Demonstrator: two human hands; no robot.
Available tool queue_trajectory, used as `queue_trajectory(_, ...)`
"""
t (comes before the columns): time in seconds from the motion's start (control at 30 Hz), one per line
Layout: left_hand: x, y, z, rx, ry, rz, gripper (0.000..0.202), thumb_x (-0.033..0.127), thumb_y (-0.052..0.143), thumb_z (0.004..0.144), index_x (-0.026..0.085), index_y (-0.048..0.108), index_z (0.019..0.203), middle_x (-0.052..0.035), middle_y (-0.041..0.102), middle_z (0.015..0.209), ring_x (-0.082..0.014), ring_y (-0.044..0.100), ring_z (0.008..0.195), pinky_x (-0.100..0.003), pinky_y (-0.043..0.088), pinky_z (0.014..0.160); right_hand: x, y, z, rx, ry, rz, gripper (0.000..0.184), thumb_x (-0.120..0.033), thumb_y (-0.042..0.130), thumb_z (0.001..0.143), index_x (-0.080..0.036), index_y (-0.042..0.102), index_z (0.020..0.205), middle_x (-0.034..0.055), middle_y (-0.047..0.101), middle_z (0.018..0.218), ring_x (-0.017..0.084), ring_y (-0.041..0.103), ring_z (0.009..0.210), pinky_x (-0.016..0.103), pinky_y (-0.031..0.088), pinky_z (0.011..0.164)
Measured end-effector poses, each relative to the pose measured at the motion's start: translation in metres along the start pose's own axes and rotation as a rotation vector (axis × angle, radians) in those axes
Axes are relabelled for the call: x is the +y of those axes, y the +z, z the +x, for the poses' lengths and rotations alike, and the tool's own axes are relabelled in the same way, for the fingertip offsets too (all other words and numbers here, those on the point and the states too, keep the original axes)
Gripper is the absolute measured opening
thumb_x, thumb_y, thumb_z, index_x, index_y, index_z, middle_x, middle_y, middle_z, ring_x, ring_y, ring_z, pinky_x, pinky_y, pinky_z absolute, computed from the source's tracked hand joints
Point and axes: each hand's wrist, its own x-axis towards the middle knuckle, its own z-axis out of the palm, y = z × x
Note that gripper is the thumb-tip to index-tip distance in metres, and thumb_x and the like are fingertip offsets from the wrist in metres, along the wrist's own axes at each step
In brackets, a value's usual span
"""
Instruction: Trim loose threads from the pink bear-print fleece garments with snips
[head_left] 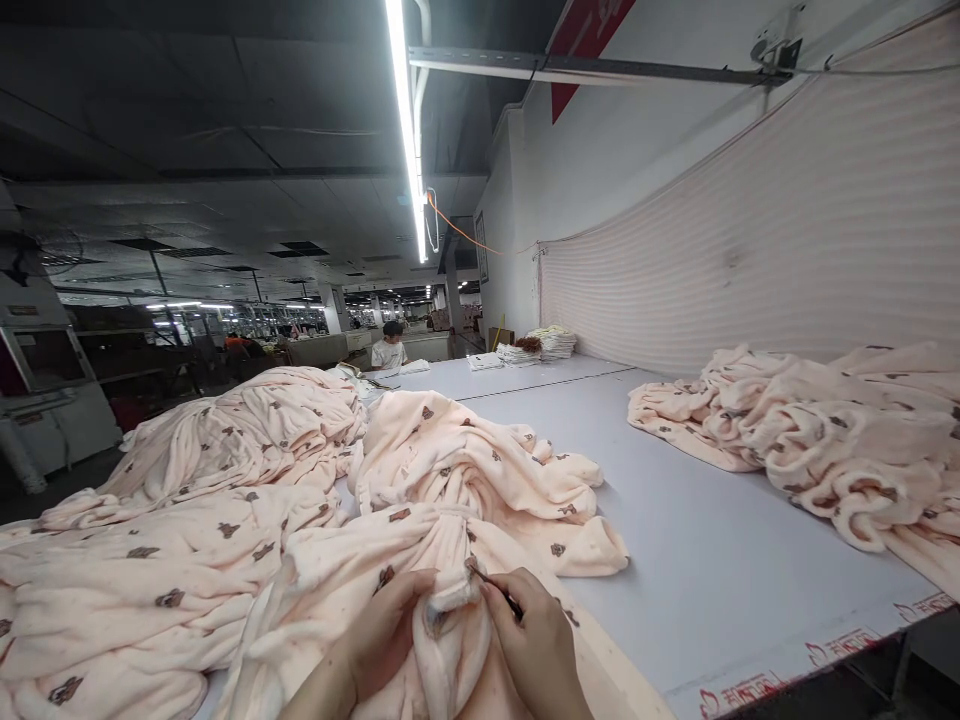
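A pale pink fleece garment (450, 535) with small brown printed figures lies bunched in front of me. My left hand (386, 625) is closed on a gathered fold of it, thumb on top. From the other side my right hand (536, 640) grips a thin dark pointed tool (501, 592), perhaps small thread snips; much of it is hidden in the fingers. Its tip touches the fold just above a pale, thick seamed edge (454, 588). More of the same fleece (480, 450) is heaped right behind my hands.
Large piles of the pink fleece lie on the left (247, 430) and on the right (810, 430) of the grey table (667, 530). Folded stacks (555, 343) stand at its far end. A co-worker (388, 348) is beyond. A striped cloth (750, 230) hangs along the right wall.
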Motion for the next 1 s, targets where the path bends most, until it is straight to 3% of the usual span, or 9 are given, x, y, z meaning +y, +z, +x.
queue_trajectory(0.2, 0.000, -0.005, 0.000, 0.013, 0.012, 0.026, 0.030, 0.024, 0.047, 0.085, 0.012, 0.070, 0.070, -0.0081, 0.073, 0.079, -0.0242, 0.062, 0.096, -0.032, 0.039, 0.091, 0.004, -0.003, 0.000, -0.030, -0.035, -0.032, 0.017, -0.029, 0.054, 0.088, -0.026, 0.068, 0.096, 0.0009, 0.069, 0.092, 0.018, 0.066, 0.087, 0.025, 0.047, 0.074)
queue_trajectory(0.37, -0.003, 0.000, -0.002, -0.018, -0.037, 0.023, 0.043, 0.037, 0.041, 0.090, 0.011, 0.070, 0.070, -0.0109, 0.072, 0.072, -0.0265, 0.064, 0.089, -0.035, 0.042, 0.086, -0.002, -0.003, -0.004, -0.031, -0.104, -0.173, 0.019, -0.027, 0.056, 0.085, -0.026, 0.066, 0.101, 0.0026, 0.069, 0.093, 0.020, 0.066, 0.083, 0.026, 0.047, 0.071)
queue_trajectory(0.47, -0.002, 0.002, -0.002, 0.011, -0.032, 0.033, 0.030, 0.030, 0.052, 0.084, 0.009, 0.069, 0.071, -0.0112, 0.072, 0.073, -0.0268, 0.065, 0.084, -0.035, 0.045, 0.078, -0.003, 0.001, -0.006, -0.043, -0.190, -0.279, 0.021, -0.027, 0.054, 0.085, -0.025, 0.067, 0.101, 0.0044, 0.068, 0.091, 0.022, 0.064, 0.078, 0.029, 0.045, 0.068)
queue_trajectory(0.57, 0.016, -0.007, 0.002, 0.117, 0.078, 0.033, 0.006, 0.013, 0.062, 0.076, 0.010, 0.067, 0.077, -0.0069, 0.072, 0.077, -0.0215, 0.066, 0.077, -0.029, 0.048, 0.072, 0.007, 0.002, -0.004, 0.030, -0.064, -0.029, 0.021, -0.031, 0.048, 0.090, -0.023, 0.067, 0.093, 0.0042, 0.068, 0.090, 0.019, 0.063, 0.081, 0.026, 0.045, 0.072)
queue_trajectory(0.67, 0.048, -0.024, 0.008, 0.271, 0.248, -0.015, 0.015, 0.010, 0.059, 0.079, 0.015, 0.064, 0.092, -0.0014, 0.072, 0.081, -0.0166, 0.068, 0.077, -0.027, 0.051, 0.078, 0.021, 0.006, -0.004, 0.100, 0.158, 0.258, 0.023, -0.040, 0.051, 0.086, -0.020, 0.060, 0.079, 0.0005, 0.064, 0.076, 0.017, 0.061, 0.074, 0.023, 0.045, 0.067)
queue_trajectory(0.77, 0.074, -0.037, 0.014, 0.346, 0.307, -0.034, 0.029, 0.007, 0.055, 0.080, 0.016, 0.059, 0.107, -0.0024, 0.073, 0.085, -0.0189, 0.069, 0.081, -0.032, 0.054, 0.081, 0.025, 0.021, -0.005, 0.081, 0.243, 0.308, 0.020, -0.038, 0.059, 0.078, -0.022, 0.050, 0.070, -0.0041, 0.056, 0.066, 0.016, 0.056, 0.065, 0.023, 0.042, 0.062)
queue_trajectory(0.9, 0.087, -0.039, 0.017, 0.376, 0.325, 0.011, 0.030, 0.004, 0.054, 0.079, 0.014, 0.059, 0.107, -0.0045, 0.073, 0.087, -0.0210, 0.070, 0.083, -0.035, 0.055, 0.082, 0.015, 0.049, 0.008, 0.066, 0.321, 0.389, 0.015, -0.023, 0.064, 0.064, -0.023, 0.050, 0.069, -0.0047, 0.054, 0.066, 0.016, 0.051, 0.064, 0.023, 0.035, 0.058)
queue_trajectory(1.0, 0.089, -0.036, 0.006, 0.419, 0.358, 0.074, 0.026, 0.005, 0.056, 0.077, 0.014, 0.062, 0.101, -0.0051, 0.073, 0.089, -0.0226, 0.069, 0.088, -0.036, 0.055, 0.082, 0.011, 0.058, 0.027, 0.044, 0.368, 0.539, 0.017, -0.018, 0.060, 0.061, -0.023, 0.044, 0.061, -0.0075, 0.046, 0.055, 0.012, 0.046, 0.054, 0.021, 0.034, 0.052)
